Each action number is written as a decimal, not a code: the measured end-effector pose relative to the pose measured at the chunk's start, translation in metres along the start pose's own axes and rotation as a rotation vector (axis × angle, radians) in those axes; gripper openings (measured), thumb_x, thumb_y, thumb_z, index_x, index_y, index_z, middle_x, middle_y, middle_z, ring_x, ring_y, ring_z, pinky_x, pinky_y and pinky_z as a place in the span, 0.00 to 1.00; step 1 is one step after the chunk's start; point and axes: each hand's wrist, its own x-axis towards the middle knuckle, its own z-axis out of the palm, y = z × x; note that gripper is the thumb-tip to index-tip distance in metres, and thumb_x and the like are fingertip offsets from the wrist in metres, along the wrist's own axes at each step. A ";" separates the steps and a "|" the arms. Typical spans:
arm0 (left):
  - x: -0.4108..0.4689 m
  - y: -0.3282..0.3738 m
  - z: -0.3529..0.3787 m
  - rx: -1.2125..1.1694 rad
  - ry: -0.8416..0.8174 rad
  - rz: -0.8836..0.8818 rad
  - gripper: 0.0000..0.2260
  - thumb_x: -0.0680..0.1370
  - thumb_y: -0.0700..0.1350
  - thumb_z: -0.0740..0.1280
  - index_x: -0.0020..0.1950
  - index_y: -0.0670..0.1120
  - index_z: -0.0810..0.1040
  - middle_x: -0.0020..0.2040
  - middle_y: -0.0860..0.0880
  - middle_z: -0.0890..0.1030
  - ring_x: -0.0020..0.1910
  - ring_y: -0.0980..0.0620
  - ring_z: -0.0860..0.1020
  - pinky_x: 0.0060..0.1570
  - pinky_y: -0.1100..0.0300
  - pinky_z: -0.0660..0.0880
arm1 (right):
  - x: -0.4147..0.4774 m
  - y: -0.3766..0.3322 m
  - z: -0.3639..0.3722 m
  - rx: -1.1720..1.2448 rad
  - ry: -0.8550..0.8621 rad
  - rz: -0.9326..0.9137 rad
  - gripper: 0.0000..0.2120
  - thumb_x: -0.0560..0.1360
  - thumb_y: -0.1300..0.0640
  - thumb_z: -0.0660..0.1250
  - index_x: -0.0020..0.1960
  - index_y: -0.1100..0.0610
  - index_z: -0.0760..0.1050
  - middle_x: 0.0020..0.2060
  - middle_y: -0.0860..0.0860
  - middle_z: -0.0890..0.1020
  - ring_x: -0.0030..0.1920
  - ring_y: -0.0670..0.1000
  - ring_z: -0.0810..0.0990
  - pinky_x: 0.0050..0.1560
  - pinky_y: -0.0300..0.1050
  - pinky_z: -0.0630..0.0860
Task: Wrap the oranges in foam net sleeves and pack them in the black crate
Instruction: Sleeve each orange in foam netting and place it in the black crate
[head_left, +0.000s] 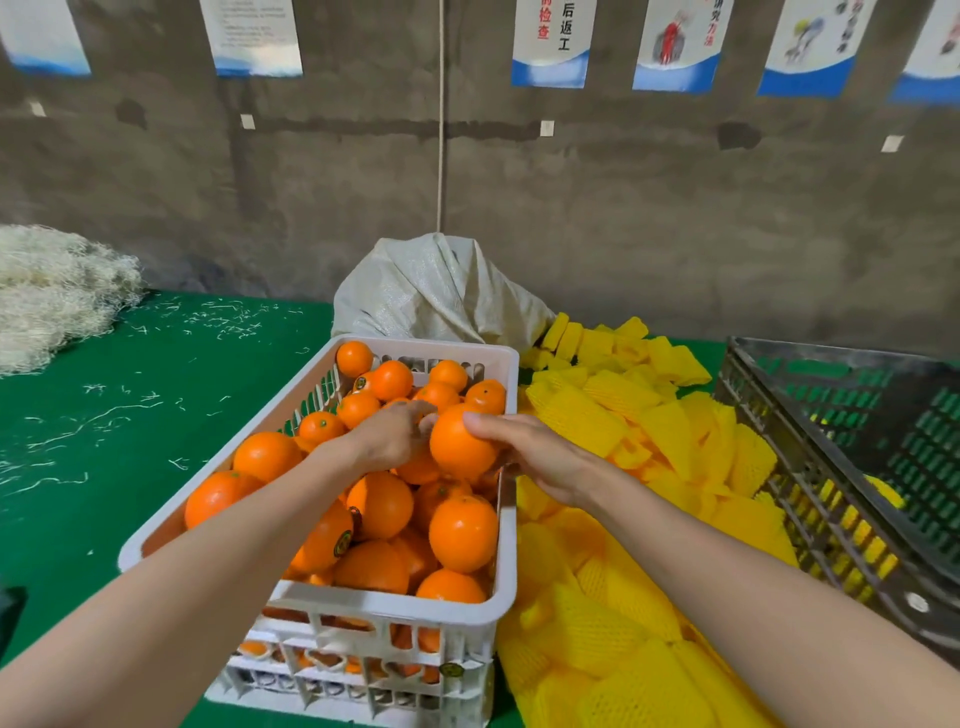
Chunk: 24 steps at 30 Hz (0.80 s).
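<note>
Your front: crate (447, 348) of oranges (462, 532), on table (130, 467).
Its right: foam sleeves (597, 421), touching.
Your far right: second crate (831, 519).
Behind: sack (441, 296).
Far left: fibre heap (52, 296).

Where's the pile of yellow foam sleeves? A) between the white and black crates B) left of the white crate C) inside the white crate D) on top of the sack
A: the foam sleeves lie heaped between the white crate and the black crate.

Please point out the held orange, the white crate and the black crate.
held orange (460, 441), head view, middle of its peel.
white crate (389, 605), head view, near rim.
black crate (795, 467), head view, left wall.
</note>
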 end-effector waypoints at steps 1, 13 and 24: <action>0.001 0.000 0.002 0.065 0.017 0.005 0.15 0.82 0.46 0.58 0.68 0.44 0.70 0.63 0.41 0.75 0.59 0.44 0.74 0.53 0.53 0.73 | -0.004 0.000 -0.003 0.015 0.011 -0.006 0.18 0.67 0.43 0.71 0.52 0.51 0.78 0.45 0.49 0.83 0.44 0.46 0.81 0.41 0.37 0.74; -0.035 0.080 0.024 -0.653 0.399 -0.078 0.19 0.82 0.53 0.57 0.48 0.40 0.79 0.48 0.39 0.82 0.49 0.43 0.79 0.51 0.49 0.75 | -0.047 0.015 -0.031 -0.169 0.108 -0.146 0.35 0.62 0.64 0.79 0.63 0.51 0.66 0.63 0.50 0.69 0.61 0.53 0.73 0.56 0.55 0.77; -0.062 0.142 0.079 -1.391 0.122 -0.118 0.18 0.75 0.43 0.69 0.64 0.47 0.71 0.61 0.45 0.74 0.57 0.44 0.76 0.48 0.53 0.78 | -0.079 0.100 -0.058 -0.300 0.309 -0.184 0.40 0.66 0.59 0.77 0.71 0.58 0.60 0.63 0.50 0.71 0.64 0.49 0.72 0.60 0.38 0.68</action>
